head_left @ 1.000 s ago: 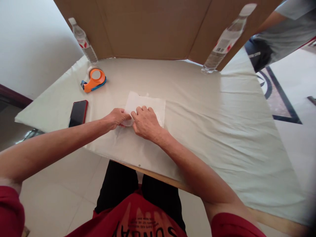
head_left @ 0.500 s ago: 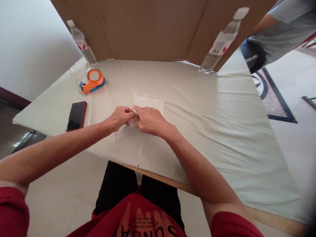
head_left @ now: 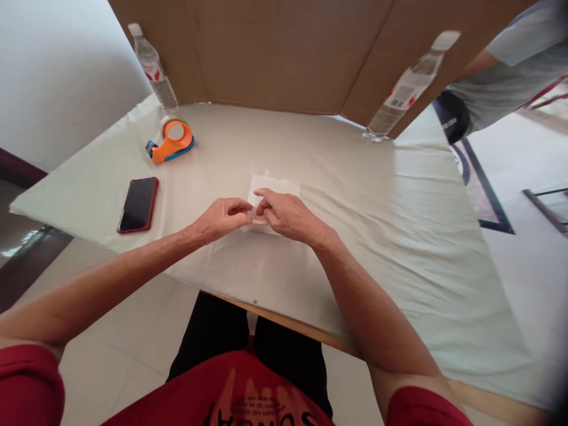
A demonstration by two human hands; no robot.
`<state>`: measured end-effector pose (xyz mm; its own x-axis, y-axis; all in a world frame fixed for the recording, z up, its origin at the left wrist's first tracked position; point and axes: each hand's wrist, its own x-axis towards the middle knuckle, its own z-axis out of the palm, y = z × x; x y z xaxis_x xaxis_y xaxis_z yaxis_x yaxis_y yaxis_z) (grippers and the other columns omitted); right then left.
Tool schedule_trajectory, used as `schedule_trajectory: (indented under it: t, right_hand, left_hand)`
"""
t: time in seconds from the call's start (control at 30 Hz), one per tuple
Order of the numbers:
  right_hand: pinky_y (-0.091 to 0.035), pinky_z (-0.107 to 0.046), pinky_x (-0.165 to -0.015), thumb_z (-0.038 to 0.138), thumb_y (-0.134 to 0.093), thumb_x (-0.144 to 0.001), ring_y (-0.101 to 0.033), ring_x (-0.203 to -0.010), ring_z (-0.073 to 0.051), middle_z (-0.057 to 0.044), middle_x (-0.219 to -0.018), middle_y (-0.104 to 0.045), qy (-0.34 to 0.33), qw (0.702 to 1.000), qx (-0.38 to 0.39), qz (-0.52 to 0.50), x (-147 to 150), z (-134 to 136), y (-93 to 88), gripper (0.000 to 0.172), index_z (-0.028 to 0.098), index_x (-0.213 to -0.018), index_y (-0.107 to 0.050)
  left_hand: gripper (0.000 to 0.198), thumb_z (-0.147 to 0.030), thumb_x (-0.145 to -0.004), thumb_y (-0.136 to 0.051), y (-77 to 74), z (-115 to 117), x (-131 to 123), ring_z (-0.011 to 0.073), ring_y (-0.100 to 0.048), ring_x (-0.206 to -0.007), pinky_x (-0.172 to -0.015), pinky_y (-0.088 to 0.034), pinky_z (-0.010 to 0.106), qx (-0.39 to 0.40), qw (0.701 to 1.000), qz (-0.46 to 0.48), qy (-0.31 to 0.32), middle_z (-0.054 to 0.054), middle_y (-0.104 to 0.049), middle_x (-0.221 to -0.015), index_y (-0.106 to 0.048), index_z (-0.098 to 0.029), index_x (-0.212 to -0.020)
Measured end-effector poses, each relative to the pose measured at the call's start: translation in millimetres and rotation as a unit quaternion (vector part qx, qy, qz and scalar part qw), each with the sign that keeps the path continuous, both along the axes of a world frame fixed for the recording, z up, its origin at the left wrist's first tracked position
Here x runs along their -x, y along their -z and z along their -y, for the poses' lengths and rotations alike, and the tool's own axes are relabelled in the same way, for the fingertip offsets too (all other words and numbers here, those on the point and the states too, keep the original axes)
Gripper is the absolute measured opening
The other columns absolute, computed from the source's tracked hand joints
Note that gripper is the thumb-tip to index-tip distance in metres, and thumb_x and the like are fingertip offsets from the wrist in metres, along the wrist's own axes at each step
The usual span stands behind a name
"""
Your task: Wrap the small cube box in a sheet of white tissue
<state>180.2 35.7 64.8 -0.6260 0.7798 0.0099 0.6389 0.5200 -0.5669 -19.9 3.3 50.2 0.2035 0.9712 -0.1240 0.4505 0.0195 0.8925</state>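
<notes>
A flat white paper-like piece (head_left: 279, 184) lies on the cloth-covered table in front of me, its near part crossed by my hands. Something clear and shiny (head_left: 258, 220) shows at its near-left corner; I cannot make out what it is. My left hand (head_left: 224, 219) is at that corner, thumb and fingers apart with a gap between them. My right hand (head_left: 288, 213) lies over the white piece from the right. Its index finger is stretched out to the left, and the other fingertips bend down onto the piece close to the left fingertips.
An orange and blue tape dispenser (head_left: 175, 141) and a red-cased phone (head_left: 138, 204) lie on the left. Water bottles stand at the back left (head_left: 155, 74) and back right (head_left: 406, 92), before a cardboard panel (head_left: 284, 56). Another person in grey (head_left: 510, 77) is at the far right.
Half a second ago my fingertips were pinched together over the white piece. Now they have parted, with the left thumb away from its fingers and the right index finger lifted. The view has shifted slightly.
</notes>
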Motion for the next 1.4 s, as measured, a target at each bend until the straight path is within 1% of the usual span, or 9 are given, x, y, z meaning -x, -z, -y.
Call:
schedule_trajectory:
  t: [0.17,0.33,0.43,0.67,0.87,1.0,1.17,1.27,1.4]
  right_hand:
    - [-0.044,-0.031,-0.083,0.011,-0.044,-0.091,-0.068,-0.100,-0.022,-0.008,-0.112,-0.077,0.007,1.000,-0.004,0.017,3,2,-2.7,0.050,0.013,-0.140,-0.054]
    - [-0.044,-0.032,-0.083,0.009,-0.044,-0.091,-0.067,-0.102,-0.022,-0.007,-0.113,-0.078,0.003,0.999,-0.003,0.033,3,2,-4.5,0.051,0.013,-0.141,-0.052]
    - [-0.044,-0.032,-0.084,0.010,-0.045,-0.092,-0.068,-0.104,-0.023,-0.008,-0.115,-0.077,-0.003,0.999,-0.003,0.038,1,2,-5.5,0.051,0.012,-0.142,-0.052]
    - [-0.044,-0.032,-0.083,0.009,-0.044,-0.090,-0.069,-0.102,-0.023,-0.009,-0.113,-0.078,-0.005,1.000,-0.013,0.027,-1,0,-3.9,0.050,0.013,-0.138,-0.055]
    - [-0.045,-0.032,-0.088,0.006,-0.043,-0.085,-0.068,-0.101,-0.021,-0.005,-0.105,-0.079,0.010,0.999,0.019,-0.037,-2,-2,1.4,0.057,0.016,-0.140,-0.051]
    - [-0.046,-0.032,-0.083,0.007,-0.042,-0.084,-0.066,-0.092,-0.019,-0.007,-0.114,-0.074,0.034,0.997,-0.013,-0.066,0,-5,5.5,0.053,0.018,-0.134,-0.055]
    - [-0.047,-0.033,-0.084,0.013,-0.046,-0.087,-0.066,-0.097,-0.021,-0.010,-0.112,-0.073,0.123,0.989,-0.065,-0.056,-21,-3,3.5,0.035,0.016,-0.116,-0.066]
    - [-0.046,-0.034,-0.081,0.026,-0.057,-0.089,-0.066,-0.087,-0.021,-0.009,-0.104,-0.074,0.189,0.982,-0.022,0.012,-46,8,5.4,0.022,0.017,-0.106,-0.067]
    - [-0.047,-0.034,-0.076,0.048,-0.065,-0.087,-0.068,-0.082,-0.022,-0.009,-0.100,-0.075,0.259,0.960,0.077,0.075,-65,26,16.3,0.042,0.017,-0.116,-0.064]
  left_hand:
    - [0.021,-0.035,-0.066,-0.070,4.3,3,-4,0.0125,-0.050,-0.063,-0.059,-0.043,0.027,-0.076,0.990,-0.095,-0.075,-0.002,-0.059,-0.068,-0.063,-0.018,-0.076]
    - [0.013,-0.028,-0.064,-0.063,9.8,-7,-14,0.0101,-0.047,-0.052,-0.043,-0.041,0.023,0.016,0.978,0.090,-0.190,-0.004,-0.052,-0.061,-0.054,-0.020,-0.065]
    - [0.014,-0.027,-0.062,-0.065,11.2,-8,-18,0.0095,-0.046,-0.050,-0.040,-0.040,0.023,0.020,0.969,0.132,-0.208,-0.004,-0.051,-0.059,-0.053,-0.020,-0.065]
    - [0.013,-0.030,-0.069,-0.066,12.9,-3,-24,0.0102,-0.050,-0.059,-0.055,-0.044,0.024,-0.087,0.991,-0.005,-0.104,0.000,-0.061,-0.070,-0.064,-0.017,-0.069]
    - [0.033,-0.013,-0.071,-0.052,16.8,0,-7,0.0130,-0.059,-0.070,-0.066,-0.050,0.026,-0.165,0.983,-0.073,0.019,0.005,-0.072,-0.092,-0.074,-0.017,-0.095]
    - [0.034,-0.008,-0.077,-0.048,20.3,-1,-2,0.0155,-0.065,-0.082,-0.075,-0.053,0.028,-0.245,0.959,-0.126,0.072,0.007,-0.074,-0.102,-0.076,-0.018,-0.094]
    - [0.022,-0.010,-0.080,-0.055,26.6,-6,-3,0.0229,-0.064,-0.104,-0.089,-0.055,0.038,-0.343,0.916,-0.186,0.094,0.010,-0.070,-0.111,-0.074,-0.019,-0.088]
    - [0.020,-0.008,-0.080,-0.055,31.7,-9,-2,0.0246,-0.064,-0.113,-0.095,-0.055,0.041,-0.364,0.908,-0.175,0.107,0.012,-0.070,-0.121,-0.071,-0.019,-0.088]
    - [0.022,-0.005,-0.081,-0.053,39.5,-9,-1,0.0248,-0.066,-0.114,-0.097,-0.055,0.042,-0.375,0.907,-0.147,0.126,0.012,-0.074,-0.116,-0.067,-0.018,-0.093]
